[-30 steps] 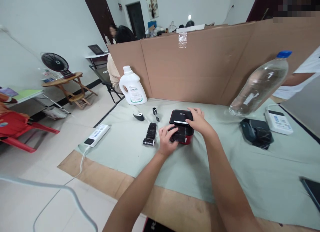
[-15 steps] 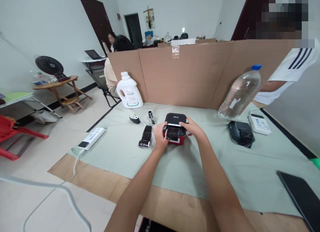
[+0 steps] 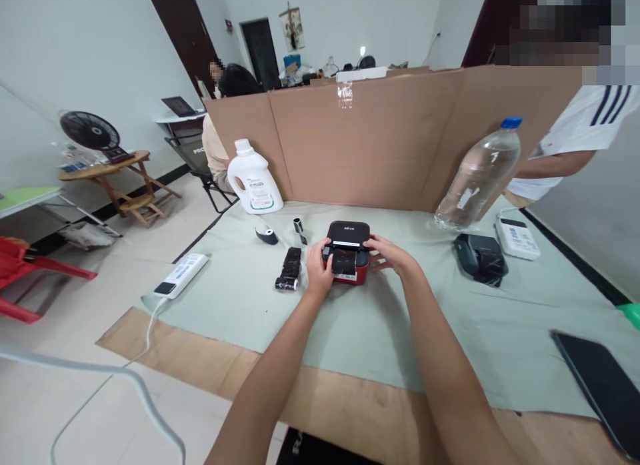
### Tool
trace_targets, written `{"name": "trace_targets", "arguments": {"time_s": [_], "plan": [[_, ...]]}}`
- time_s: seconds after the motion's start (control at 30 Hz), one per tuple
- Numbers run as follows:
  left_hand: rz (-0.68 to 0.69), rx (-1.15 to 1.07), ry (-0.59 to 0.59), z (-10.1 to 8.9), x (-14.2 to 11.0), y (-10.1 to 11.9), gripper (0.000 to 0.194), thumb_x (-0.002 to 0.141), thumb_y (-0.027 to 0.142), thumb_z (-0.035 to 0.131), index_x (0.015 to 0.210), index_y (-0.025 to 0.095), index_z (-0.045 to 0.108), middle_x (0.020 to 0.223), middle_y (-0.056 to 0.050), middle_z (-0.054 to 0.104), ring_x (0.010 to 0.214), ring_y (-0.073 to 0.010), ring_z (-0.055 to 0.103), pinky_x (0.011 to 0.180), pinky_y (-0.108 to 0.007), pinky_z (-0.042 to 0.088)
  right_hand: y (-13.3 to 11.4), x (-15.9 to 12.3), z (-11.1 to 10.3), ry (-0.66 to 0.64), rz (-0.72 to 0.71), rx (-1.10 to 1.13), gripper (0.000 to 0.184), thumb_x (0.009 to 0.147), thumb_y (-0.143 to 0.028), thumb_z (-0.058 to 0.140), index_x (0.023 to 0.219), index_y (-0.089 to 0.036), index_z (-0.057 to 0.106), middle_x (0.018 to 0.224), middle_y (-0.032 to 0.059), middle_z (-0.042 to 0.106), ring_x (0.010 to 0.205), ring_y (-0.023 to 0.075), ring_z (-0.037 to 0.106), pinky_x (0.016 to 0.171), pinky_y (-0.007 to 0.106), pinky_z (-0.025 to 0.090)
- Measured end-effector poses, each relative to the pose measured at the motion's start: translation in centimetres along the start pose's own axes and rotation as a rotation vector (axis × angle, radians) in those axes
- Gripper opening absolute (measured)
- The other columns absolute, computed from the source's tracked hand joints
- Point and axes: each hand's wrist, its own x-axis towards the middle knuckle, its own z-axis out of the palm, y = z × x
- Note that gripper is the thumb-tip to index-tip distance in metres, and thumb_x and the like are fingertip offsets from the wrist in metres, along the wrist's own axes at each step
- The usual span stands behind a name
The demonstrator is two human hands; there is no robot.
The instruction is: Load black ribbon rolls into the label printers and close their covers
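A small red and black label printer (image 3: 347, 241) sits on the pale green cloth (image 3: 380, 318) in the middle of the table. My left hand (image 3: 317, 270) grips its left side, thumb against the front. My right hand (image 3: 389, 255) holds its right side, fingers curled round the top edge. The front of the printer shows a dark flap between my hands. A black cartridge with a white roll end (image 3: 289, 268) lies just left of my left hand. Two small black parts (image 3: 267, 235) (image 3: 299, 229) lie behind it.
A white detergent jug (image 3: 253, 179) and a big clear bottle with a blue cap (image 3: 477, 176) stand by the cardboard wall (image 3: 380, 138). A black device (image 3: 480, 258), a white device (image 3: 517, 238), a dark tablet (image 3: 600, 385), a power strip (image 3: 180, 273). Another person's arm (image 3: 555, 165) at right.
My left hand has slid from the printer's front flap to its left side. My right hand came off the top to the right side. The camera view pulled back and shifted.
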Motion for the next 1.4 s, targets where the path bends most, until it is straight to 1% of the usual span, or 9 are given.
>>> {"name": "trace_targets", "arguments": {"time_s": [0.1, 0.2, 0.33, 0.47, 0.63, 0.73, 0.97, 1.17, 1.4], "plan": [[0.012, 0.043, -0.047, -0.2, 0.6, 0.1, 0.03, 0.097, 0.039, 0.043, 0.109, 0.02, 0.064, 0.103, -0.01, 0.068, 0.1, -0.0255, 0.063, 0.094, -0.041, 0.045, -0.1, 0.0, 0.2, 0.003, -0.005, -0.017, 0.074, 0.082, -0.039, 0.062, 0.153, -0.028, 0.04, 0.131, 0.0117, 0.065, 0.089, 0.0217, 0.069, 0.071, 0.035, 0.06], [-0.005, 0.017, -0.056, 0.0, 0.6, 0.1, 0.031, 0.098, 0.039, 0.041, 0.107, 0.02, 0.064, 0.103, -0.01, 0.068, 0.101, -0.0253, 0.064, 0.094, -0.041, 0.046, -0.4, -0.5, 0.4, 0.018, -0.007, -0.034, 0.076, 0.084, -0.037, 0.06, 0.155, -0.028, 0.038, 0.133, 0.0117, 0.064, 0.09, 0.0213, 0.07, 0.072, 0.035, 0.06], [-0.071, -0.134, 0.001, 0.5, -0.2, -0.1, 0.038, 0.099, 0.043, 0.041, 0.122, 0.018, 0.059, 0.12, -0.014, 0.066, 0.116, -0.0255, 0.062, 0.101, -0.04, 0.047, -0.4, -0.7, 0.2, 0.026, -0.019, -0.03, 0.076, 0.085, -0.039, 0.06, 0.157, -0.029, 0.036, 0.132, 0.01, 0.066, 0.09, 0.0206, 0.07, 0.075, 0.035, 0.059], [-0.175, -0.275, -0.028, 1.1, -0.6, -0.5, 0.054, 0.097, 0.043, 0.049, 0.144, 0.018, 0.046, 0.145, -0.016, 0.054, 0.13, -0.0262, 0.056, 0.11, -0.042, 0.045, 0.7, -0.1, 1.0, 0.08, -0.064, -0.002, 0.073, 0.087, -0.044, 0.058, 0.156, -0.029, 0.039, 0.128, 0.008, 0.069, 0.099, 0.0239, 0.071, 0.085, 0.041, 0.058], [-0.305, -0.47, -0.127, 1.3, -0.3, -0.8, 0.055, 0.095, 0.035, 0.052, 0.146, 0.018, 0.048, 0.15, -0.014, 0.054, 0.14, -0.0253, 0.05, 0.12, -0.043, 0.038, 4.4, 0.0, 5.5, 0.42, -0.415, 0.16, 0.066, 0.093, -0.055, 0.045, 0.147, -0.017, 0.052, 0.15, 0.011, 0.057, 0.137, 0.0233, 0.053, 0.117, 0.041, 0.039], [-0.33, -0.502, -0.129, 1.3, -0.3, -0.9, 0.057, 0.094, 0.035, 0.055, 0.147, 0.018, 0.049, 0.154, -0.012, 0.052, 0.143, -0.0256, 0.048, 0.123, -0.044, 0.035, 6.3, -0.6, 7.7, 0.536, -0.574, 0.204, 0.072, 0.098, -0.06, 0.032, 0.149, -0.012, 0.051, 0.153, 0.0135, 0.053, 0.143, 0.0221, 0.048, 0.121, 0.042, 0.033], [-0.427, -0.552, -0.163, 1.3, -0.4, -1.3, 0.059, 0.093, 0.045, 0.06, 0.145, 0.017, 0.056, 0.148, -0.012, 0.058, 0.14, -0.0289, 0.052, 0.122, -0.045, 0.036, 7.1, -1.2, 8.4, 0.507, -0.652, 0.174, 0.07, 0.098, -0.06, 0.033, 0.152, -0.016, 0.047, 0.156, 0.0115, 0.05, 0.148, 0.022, 0.043, 0.124, 0.044, 0.029], [-0.421, -0.593, -0.158, 1.3, -0.2, -1.3, 0.058, 0.093, 0.044, 0.06, 0.144, 0.018, 0.057, 0.147, -0.011, 0.059, 0.139, -0.0284, 0.053, 0.122, -0.045, 0.037, 7.0, -1.6, 8.4, 0.484, -0.661, 0.124, 0.071, 0.097, -0.059, 0.037, 0.153, -0.017, 0.045, 0.16, 0.0116, 0.045, 0.152, 0.0224, 0.036, 0.126, 0.046, 0.023], [-0.412, -0.593, -0.19, 0.7, -0.1, -0.9, 0.06, 0.093, 0.044, 0.058, 0.147, 0.018, 0.055, 0.149, -0.01, 0.058, 0.139, -0.0281, 0.054, 0.122, -0.045, 0.037, 6.9, -1.8, 8.2, 0.473, -0.643, 0.021, 0.074, 0.093, -0.064, 0.042, 0.153, -0.021, 0.045, 0.154, 0.011, 0.052, 0.154, 0.0249, 0.032, 0.125, 0.049, 0.026]]}}
